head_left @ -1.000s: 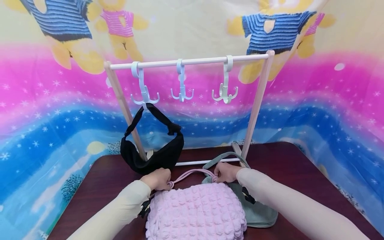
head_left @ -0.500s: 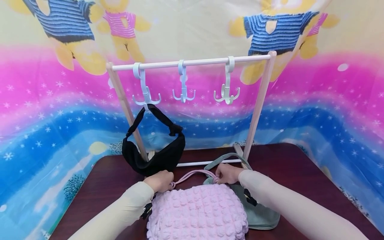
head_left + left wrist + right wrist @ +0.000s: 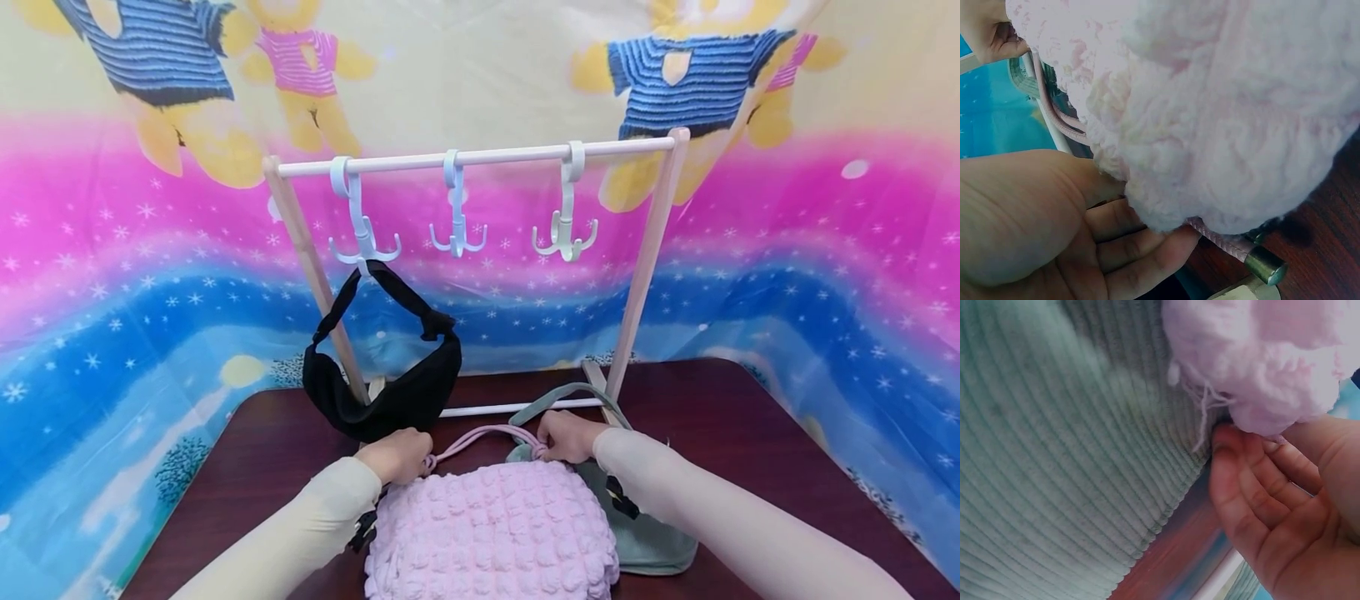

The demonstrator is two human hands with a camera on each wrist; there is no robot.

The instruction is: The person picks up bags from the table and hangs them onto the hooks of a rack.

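Note:
A puffy pink quilted handbag (image 3: 491,533) lies at the front of the table with its corded pink strap (image 3: 480,431) looping up behind it. My left hand (image 3: 397,456) grips the bag's upper left corner, beside the strap's knot. In the left wrist view, a cord end with a metal tip (image 3: 1265,265) pokes out below the fabric near those fingers. At the opposite upper corner, my right hand (image 3: 568,436) pinches the bag by the other knot. Partly under the pink bag and right forearm is a grey-green corduroy bag (image 3: 654,542), its strap arching up behind the right hand.
Behind the hands stands a wooden rack (image 3: 645,267) with a white top bar. From the left hook (image 3: 365,242) hangs a black bag (image 3: 382,404), low and close to my left hand. A middle hook (image 3: 457,237) and a right hook (image 3: 566,237) hold nothing.

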